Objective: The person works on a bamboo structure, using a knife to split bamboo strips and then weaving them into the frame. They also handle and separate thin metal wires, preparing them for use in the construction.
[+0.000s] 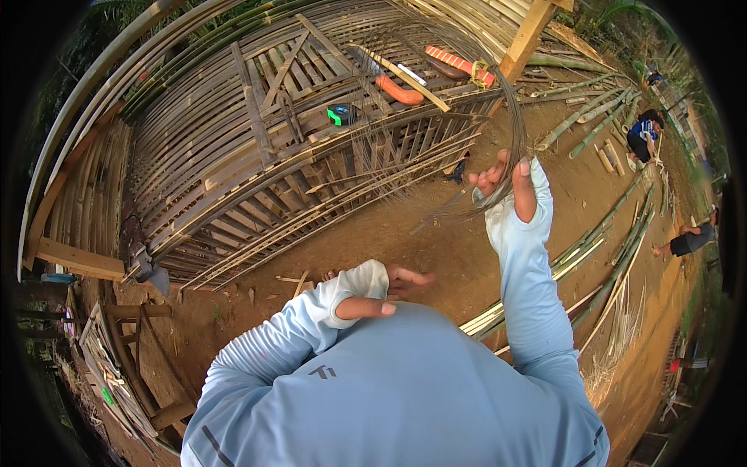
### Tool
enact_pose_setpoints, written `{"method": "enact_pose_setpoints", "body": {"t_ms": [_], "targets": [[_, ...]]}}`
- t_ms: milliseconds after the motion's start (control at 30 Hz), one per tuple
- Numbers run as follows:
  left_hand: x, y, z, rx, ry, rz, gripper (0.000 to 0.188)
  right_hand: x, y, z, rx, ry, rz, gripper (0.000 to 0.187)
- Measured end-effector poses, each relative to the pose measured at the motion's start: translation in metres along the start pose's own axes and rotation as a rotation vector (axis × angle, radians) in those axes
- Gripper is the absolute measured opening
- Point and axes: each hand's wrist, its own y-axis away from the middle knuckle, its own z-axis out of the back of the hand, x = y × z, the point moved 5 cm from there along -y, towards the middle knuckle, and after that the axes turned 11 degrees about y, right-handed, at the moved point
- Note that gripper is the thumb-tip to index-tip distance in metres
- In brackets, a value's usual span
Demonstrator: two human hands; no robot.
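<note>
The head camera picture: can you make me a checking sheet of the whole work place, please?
Surface: slatted platform, with gaps between slats.
Work things: loose coil of thin wire, reaching over the platform's edge.
Clutter: green-and-black tape measure, curved orange handle and long red-orange piece on the platform.
Hands: right hand grips the coil; left hand is open, seemingly empty.
Cables: nothing seen.
Surroundings: bamboo poles on bare earth; people at the far right.

The right hand [510, 201] grips a wire coil [517, 140] beside the slatted bench [194, 144]; the left hand [367, 289], fingers parted, hovers before the shirt [405, 373]. I see a tape measure [341, 115] and orange handle [399, 93] lying there.
</note>
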Motion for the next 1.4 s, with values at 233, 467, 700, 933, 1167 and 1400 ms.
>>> {"method": "enact_pose_setpoints", "body": {"t_ms": [233, 467, 700, 933, 1167, 1400], "targets": [[0.008, -0.003, -0.003, -0.030, 0.058, 0.078, 0.076, 0.023, -0.011, 0.014, -0.021, -0.025, 0.074, 0.037], [0.007, -0.003, -0.005, -0.050, 0.033, 0.099, 0.074, 0.032, -0.008, 0.018, -0.020, -0.035, 0.102, 0.036], [0.005, -0.004, -0.006, -0.031, -0.028, 0.082, 0.074, 0.037, -0.002, 0.022, -0.010, -0.075, 0.108, 0.032], [-0.001, -0.008, -0.012, -0.032, -0.022, 0.089, 0.075, 0.041, 0.005, 0.027, -0.059, -0.077, 0.115, 0.032], [-0.019, -0.015, -0.006, -0.042, -0.130, 0.015, 0.078, 0.050, 0.010, 0.030, -0.089, -0.054, 0.108, 0.032], [-0.063, -0.030, -0.005, -0.070, -0.164, -0.165, 0.081, 0.053, 0.008, 0.034, -0.066, -0.060, 0.144, 0.032]]}}
